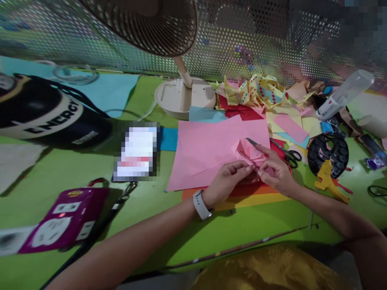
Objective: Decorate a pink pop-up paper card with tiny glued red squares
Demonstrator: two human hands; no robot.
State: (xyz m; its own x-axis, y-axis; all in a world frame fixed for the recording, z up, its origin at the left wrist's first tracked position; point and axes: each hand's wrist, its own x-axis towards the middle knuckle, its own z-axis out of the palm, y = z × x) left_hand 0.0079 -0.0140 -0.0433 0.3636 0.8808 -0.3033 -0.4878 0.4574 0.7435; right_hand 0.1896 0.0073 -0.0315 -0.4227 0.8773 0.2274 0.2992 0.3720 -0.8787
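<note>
Above the right side of the pink sheet (205, 147), the folded pink paper (242, 150) slants lengthwise, flared end toward the sheet's far edge; left hand (228, 179) and right hand (276, 171) fingertips pinch its near end.

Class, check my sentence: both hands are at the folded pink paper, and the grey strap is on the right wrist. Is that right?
Not quite. The head view shows the grey strap on the wrist of the left hand, not the right hand. Both hands are indeed at the folded pink paper.
</note>
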